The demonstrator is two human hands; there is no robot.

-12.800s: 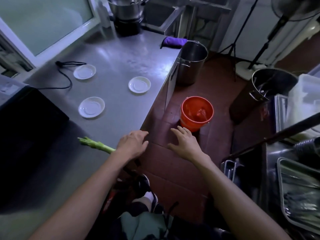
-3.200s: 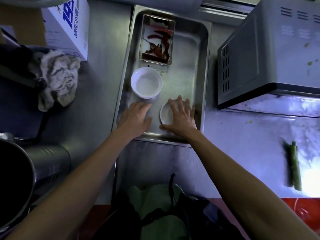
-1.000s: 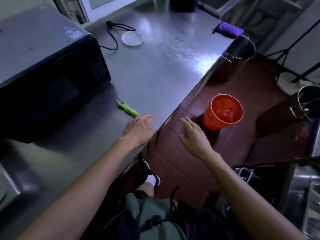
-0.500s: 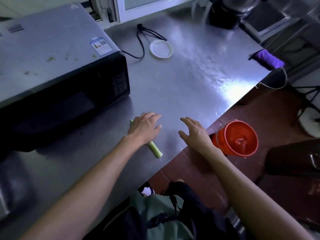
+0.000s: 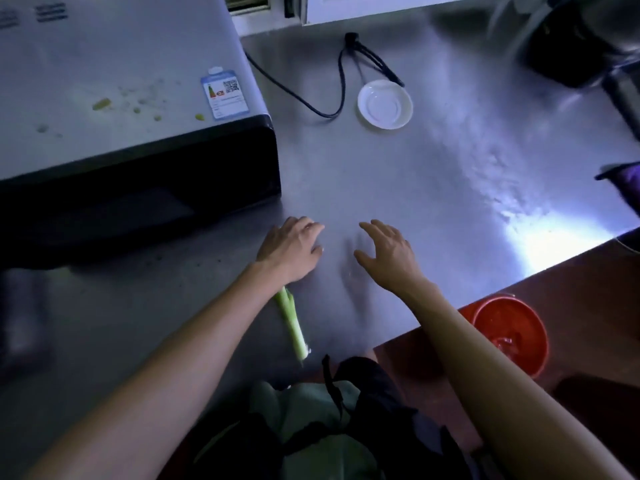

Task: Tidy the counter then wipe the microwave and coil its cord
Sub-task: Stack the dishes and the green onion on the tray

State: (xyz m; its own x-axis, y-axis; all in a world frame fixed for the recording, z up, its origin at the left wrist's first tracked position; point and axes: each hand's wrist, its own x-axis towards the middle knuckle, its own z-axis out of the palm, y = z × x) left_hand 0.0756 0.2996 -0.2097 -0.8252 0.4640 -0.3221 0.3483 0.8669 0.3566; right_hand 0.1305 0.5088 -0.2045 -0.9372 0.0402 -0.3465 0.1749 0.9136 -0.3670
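Stainless steel counter (image 5: 433, 188) fills most of the view, with a bright glare patch toward its right edge. At the upper left the microwave (image 5: 114, 109) is seen, its grey top spotted with green scraps and marked by a blue sticker near the front corner. Its black cord (image 5: 341, 81) is trailed loosely across the counter behind it, and a white saucer (image 5: 385, 104) is set just beside the cord's loops (the far end of the cord may touch the saucer's rim, though this cannot be told for certain). Both hands are held palm-down over the counter in front of the microwave: the left hand (image 5: 292, 249) with fingers loosely curled, gripping nothing, and the right hand (image 5: 388, 254) with fingers spread apart. A green vegetable stalk (image 5: 292, 323) is seen lying on the counter, partly covered by the left wrist. An orange bucket (image 5: 509, 334) is placed on the floor below the counter's edge
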